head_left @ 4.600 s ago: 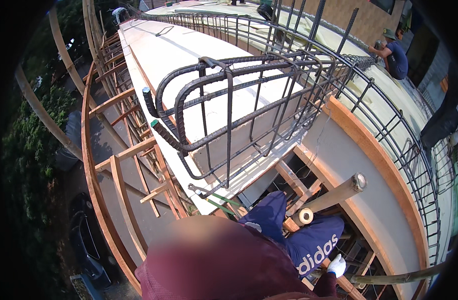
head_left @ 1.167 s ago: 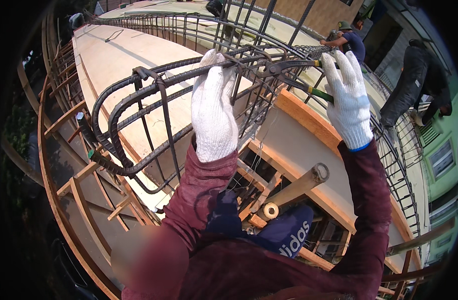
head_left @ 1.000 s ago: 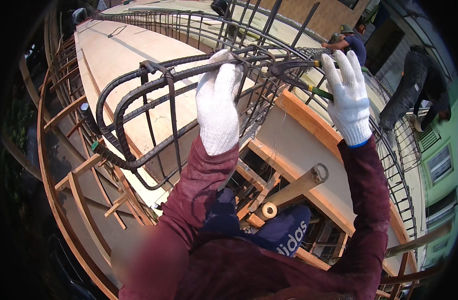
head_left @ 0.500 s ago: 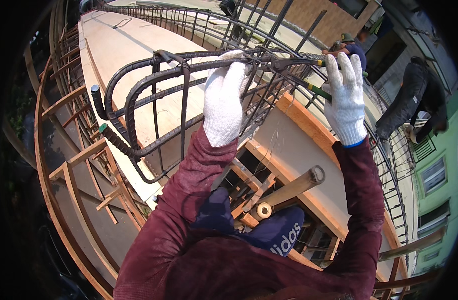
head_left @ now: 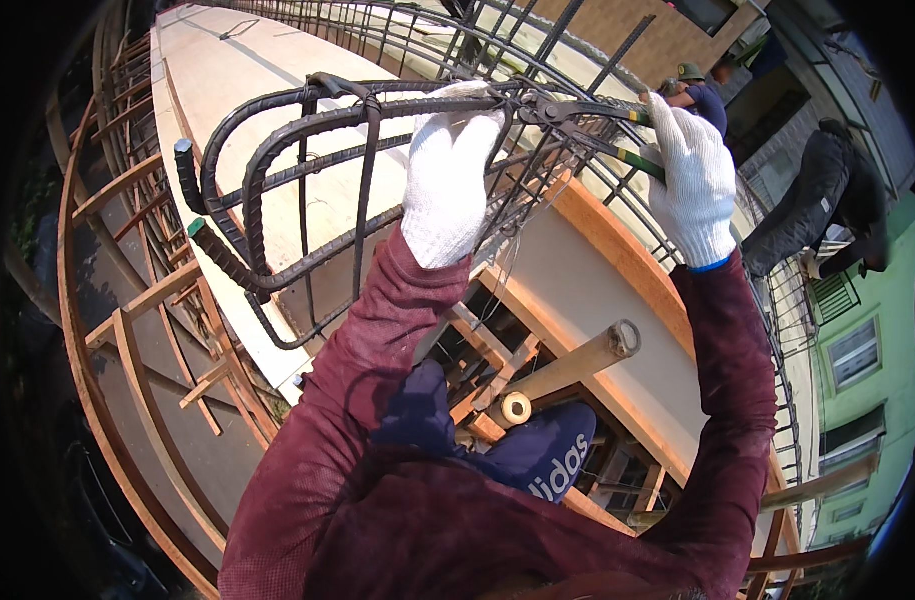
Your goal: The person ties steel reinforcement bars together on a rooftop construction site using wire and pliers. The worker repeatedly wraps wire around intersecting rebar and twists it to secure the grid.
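Observation:
My left hand (head_left: 448, 185), in a white knit glove, is closed round the upper bars of a rebar cage (head_left: 308, 135), with its fingertips beside a crossing of bars. In my right hand (head_left: 693, 185), also gloved, are pincers (head_left: 550, 110) with dark metal jaws and green-and-yellow handle ends. The fingers curl over the two handles, which stand apart. The pincers' jaws are at the bar crossing just right of my left fingertips; what they bite on is too small to make out. Thin loose wires (head_left: 508, 255) hang below the crossing.
A pale formwork panel (head_left: 268, 60) runs under the cage. Below me are timber beams (head_left: 618, 260), a bamboo pole (head_left: 578, 370) and openings between them. Timber framing (head_left: 143, 400) drops away at the left. Two people work at the right, one bending (head_left: 813, 210), one in a cap (head_left: 703, 95).
My right fingers have curled in more, and the pincers' handles are somewhat closer together. The jaws have turned a little at the crossing. My left hand keeps its hold; the whole view has shifted slightly.

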A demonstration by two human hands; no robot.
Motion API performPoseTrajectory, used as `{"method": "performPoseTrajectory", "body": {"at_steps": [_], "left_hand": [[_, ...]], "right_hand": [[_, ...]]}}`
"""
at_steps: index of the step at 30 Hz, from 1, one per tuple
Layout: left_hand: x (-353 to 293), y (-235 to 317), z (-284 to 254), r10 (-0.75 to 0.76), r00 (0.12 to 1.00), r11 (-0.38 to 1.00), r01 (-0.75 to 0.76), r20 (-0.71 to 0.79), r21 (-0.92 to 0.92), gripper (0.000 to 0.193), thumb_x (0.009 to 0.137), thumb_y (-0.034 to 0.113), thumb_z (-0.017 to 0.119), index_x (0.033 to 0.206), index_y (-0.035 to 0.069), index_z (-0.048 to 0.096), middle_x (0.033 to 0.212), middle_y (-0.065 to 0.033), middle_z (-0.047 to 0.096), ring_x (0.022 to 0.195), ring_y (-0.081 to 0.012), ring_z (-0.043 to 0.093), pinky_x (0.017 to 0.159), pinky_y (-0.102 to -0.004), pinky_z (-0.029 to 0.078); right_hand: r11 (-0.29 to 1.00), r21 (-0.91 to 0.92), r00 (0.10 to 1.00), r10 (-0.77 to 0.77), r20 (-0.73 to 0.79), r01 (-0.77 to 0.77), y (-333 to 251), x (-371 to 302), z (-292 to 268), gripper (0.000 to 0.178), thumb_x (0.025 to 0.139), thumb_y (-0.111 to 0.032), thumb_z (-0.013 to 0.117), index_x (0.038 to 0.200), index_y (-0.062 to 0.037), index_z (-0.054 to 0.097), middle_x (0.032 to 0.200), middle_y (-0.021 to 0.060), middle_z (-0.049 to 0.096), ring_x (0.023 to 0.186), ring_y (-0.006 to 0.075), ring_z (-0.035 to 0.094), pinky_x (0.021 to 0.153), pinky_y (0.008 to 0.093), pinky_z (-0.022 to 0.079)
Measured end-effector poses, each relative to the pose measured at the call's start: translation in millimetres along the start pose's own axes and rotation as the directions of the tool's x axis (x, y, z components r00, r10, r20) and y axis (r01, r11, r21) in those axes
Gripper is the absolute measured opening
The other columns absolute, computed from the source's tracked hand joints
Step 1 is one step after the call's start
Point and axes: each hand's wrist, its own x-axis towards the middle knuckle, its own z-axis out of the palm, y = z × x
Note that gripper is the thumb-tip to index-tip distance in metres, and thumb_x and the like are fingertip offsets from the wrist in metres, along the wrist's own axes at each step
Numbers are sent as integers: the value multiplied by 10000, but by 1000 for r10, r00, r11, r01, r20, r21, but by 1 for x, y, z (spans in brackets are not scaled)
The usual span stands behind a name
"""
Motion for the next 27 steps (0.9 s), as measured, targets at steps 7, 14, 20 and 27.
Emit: {"method": "performPoseTrajectory", "body": {"at_steps": [7,14,20,27], "left_hand": [[-8,-7,4,8,1000,999,-7,18,-46,270,944,29,603,1199,7,688,1194,-222,635,1099,-375,628,951,-432,518],[-16,-22,10,22,999,975,-16,27,-222,299,994,46,587,1287,2,628,1355,-238,558,1237,-375,576,1056,-437,481],[-18,5,0,-274,933,747,359,233,-559,558,1006,55,570,1522,-29,377,1535,-255,412,1400,-395,469,1182,-478,375],[-78,80,-5,-511,621,107,733,595,-672,761,967,137,699,1588,6,280,1471,-218,456,1406,-298,457,1187,-412,363]], "right_hand": [[999,-25,995,-20,98,23,-10,-1,-23,429,773,-66,736,1194,-79,649,944,109,662,881,312,667,720,421,534],[910,272,840,131,526,-313,-46,-19,-57,329,916,-179,690,1183,4,638,949,201,692,862,390,675,734,462,538],[100,420,416,-54,908,-902,-54,-28,-51,339,1030,-210,617,1249,49,614,999,155,711,796,211,660,747,369,555],[-668,54,427,-410,806,-743,-34,-54,-31,380,1032,-151,617,1320,84,534,1136,162,655,882,202,664,745,375,605]]}}
